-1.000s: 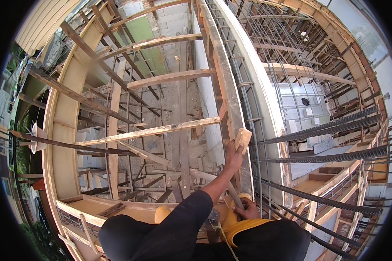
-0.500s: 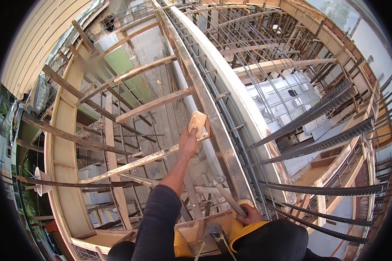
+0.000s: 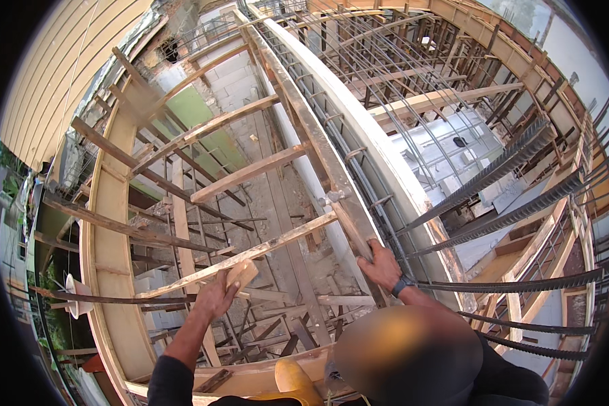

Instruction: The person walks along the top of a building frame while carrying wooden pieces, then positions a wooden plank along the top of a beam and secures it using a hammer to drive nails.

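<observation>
My left hand [image 3: 215, 298] grips a short pale wooden block [image 3: 242, 274], just below a long light wooden strut [image 3: 243, 257]. The strut's right end meets the dark-edged timber beam [image 3: 314, 135] beside the wall. My right hand [image 3: 384, 266], with a dark band on its wrist, is closed round the wooden handle of a hammer [image 3: 353, 223]. The hammer's metal head points away from me, close to the strut's right end. Its handle runs along the beam, and whether it rests there I cannot tell.
Long reinforcing bars [image 3: 514, 230] jut in from the right. A rebar cage [image 3: 355, 162] runs beside the beam. Several cross timbers [image 3: 250, 172] span the deep gap to a curved plywood form [image 3: 108, 271] at left. A yellow boot [image 3: 294, 382] shows below; a blurred patch covers part of the lower middle.
My left hand has drawn the block back from the beam, toward me and leftward. My right hand has moved forward with the hammer, bringing its head up by the strut's end.
</observation>
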